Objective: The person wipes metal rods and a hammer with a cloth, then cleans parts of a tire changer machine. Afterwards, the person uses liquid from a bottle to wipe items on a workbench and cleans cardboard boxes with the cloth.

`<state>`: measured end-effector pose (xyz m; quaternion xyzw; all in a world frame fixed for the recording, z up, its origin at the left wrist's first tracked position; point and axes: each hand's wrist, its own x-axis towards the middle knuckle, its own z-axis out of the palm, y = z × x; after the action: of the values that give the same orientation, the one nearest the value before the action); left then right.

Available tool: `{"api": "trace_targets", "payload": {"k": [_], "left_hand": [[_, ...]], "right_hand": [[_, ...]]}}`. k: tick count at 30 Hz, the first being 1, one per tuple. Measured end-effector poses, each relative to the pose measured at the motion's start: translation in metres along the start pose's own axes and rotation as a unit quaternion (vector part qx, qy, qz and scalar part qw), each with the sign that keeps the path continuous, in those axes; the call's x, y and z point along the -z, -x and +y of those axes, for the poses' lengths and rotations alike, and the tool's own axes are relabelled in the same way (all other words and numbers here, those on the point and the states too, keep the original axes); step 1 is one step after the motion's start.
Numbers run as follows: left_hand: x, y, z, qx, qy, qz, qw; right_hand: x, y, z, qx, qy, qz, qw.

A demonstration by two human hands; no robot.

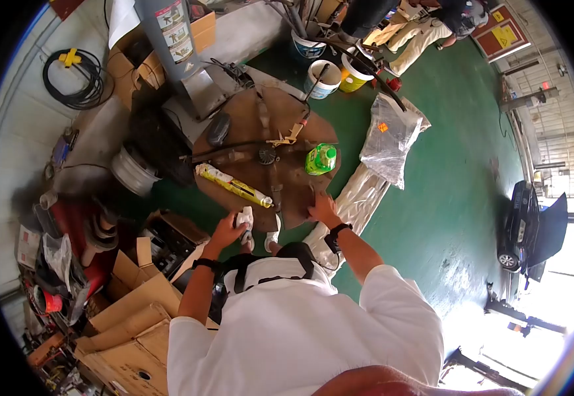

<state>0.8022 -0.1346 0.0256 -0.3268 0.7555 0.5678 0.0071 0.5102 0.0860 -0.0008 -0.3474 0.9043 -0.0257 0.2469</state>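
My left hand [228,229] is beside the near-left edge of a round brown turntable [293,105], over my shoes, fingers slightly bent and apart with nothing visible in them. At the turntable's near-right edge is my right hand [324,208], its fingers apart; whether they touch the edge I cannot tell. Between my hands a yellow and white tube [234,185] lies slanted on the turntable. A green bottle [320,160] stands to the right, beyond my right hand. Farther back lie a brass-coloured air gun [289,136] and a dark oval object [218,129].
A grey machine column [168,39] rises behind the turntable, with a wheel rim [133,170] to its left. Cardboard boxes [128,330] crowd the near left. Buckets [323,79] stand at the back. Plastic-wrapped packages [392,138] lie right; another person's legs [419,43] show farther off.
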Motion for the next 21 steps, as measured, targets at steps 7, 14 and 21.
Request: {"api": "trace_targets", "payload": {"k": [7, 14, 21], "left_hand": [[0.012, 0.023, 0.03, -0.033, -0.071, -0.103, 0.992], [0.012, 0.009, 0.041, 0.044, -0.069, -0.056, 0.995], [-0.05, -0.037, 0.071, -0.121, -0.215, 0.017, 0.969]], "right_hand": [[0.002, -0.041, -0.053, 0.17, 0.077, 0.146, 0.972], [-0.077, -0.034, -0.02, 0.226, 0.093, 0.041, 0.969], [-0.046, 0.095, 0.131, 0.133, 0.009, -0.112, 0.985]]}}
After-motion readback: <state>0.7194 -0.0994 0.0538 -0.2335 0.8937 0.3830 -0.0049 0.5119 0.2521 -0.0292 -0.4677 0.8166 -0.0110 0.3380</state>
